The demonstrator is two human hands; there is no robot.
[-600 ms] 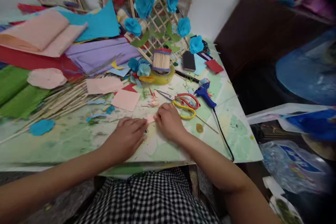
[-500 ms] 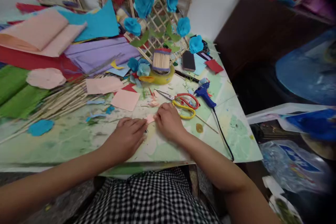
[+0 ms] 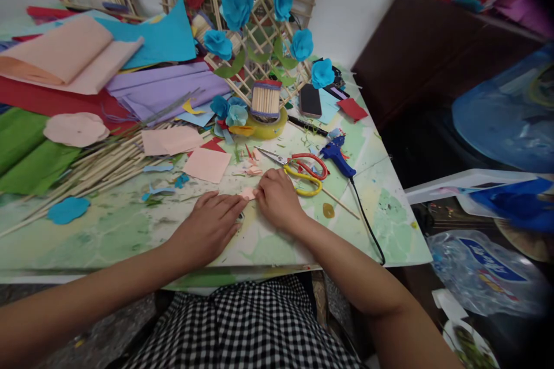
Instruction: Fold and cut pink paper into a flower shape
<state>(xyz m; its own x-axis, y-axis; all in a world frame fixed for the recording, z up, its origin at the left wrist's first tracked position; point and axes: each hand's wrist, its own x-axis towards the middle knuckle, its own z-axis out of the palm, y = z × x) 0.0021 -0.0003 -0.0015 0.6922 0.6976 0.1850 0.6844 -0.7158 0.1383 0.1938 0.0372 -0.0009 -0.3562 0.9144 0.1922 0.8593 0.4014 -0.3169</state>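
My left hand [image 3: 208, 226] lies palm down near the front edge of the green-mottled table [image 3: 108, 230], fingers together, their tips on a small pink paper piece [image 3: 248, 192]. My right hand [image 3: 277, 199] is curled, and its fingers pinch the same pink piece from the right. The two hands almost touch. Just beyond my right hand lie red scissors [image 3: 303, 162] and yellow scissors [image 3: 305, 183], both apart from it. A pink paper square [image 3: 206, 165] lies flat beyond my left hand.
A blue glue gun [image 3: 338, 154] with a black cord [image 3: 367, 225] lies right of the scissors. Bamboo sticks [image 3: 99, 164], coloured paper sheets [image 3: 142, 89], blue paper flowers on a lattice [image 3: 259, 23], a toothpick tub [image 3: 266, 98] and a phone [image 3: 310, 100] crowd the back. Plastic bags [image 3: 485, 271] sit on the floor at right.
Both hands stay on the small pink piece, almost still. The view has shifted very slightly.
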